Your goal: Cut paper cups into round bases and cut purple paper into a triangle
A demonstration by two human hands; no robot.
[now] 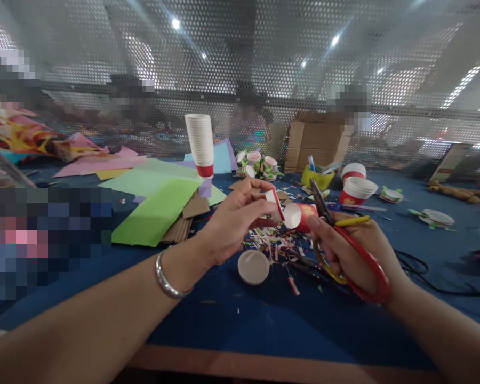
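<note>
Between the fingers and thumb of my left hand (pixel 236 216) is a cut paper cup piece (pixel 275 205), white with a red edge. My right hand (pixel 350 250) grips a pair of scissors (pixel 360 261) with red and yellow handles, its dark blades pointing up. Beside the right thumb is a red paper cup (pixel 305 216), cut short, its white inside turned toward the left hand; the right fingers seem to hold it too. Below both hands a round white cup bottom (pixel 253 266) lies on the blue table (pixel 224 325), next to scattered paper scraps (pixel 270 242).
A tall stack of paper cups (pixel 200 144) stands behind my left hand, near green paper sheets (pixel 156 213) and cardboard. Small paper turtles (pixel 256 160), a yellow holder (pixel 318 178) with pens, more cups (pixel 356 191) and a cardboard box (pixel 317 141) are farther back. People sit across the table.
</note>
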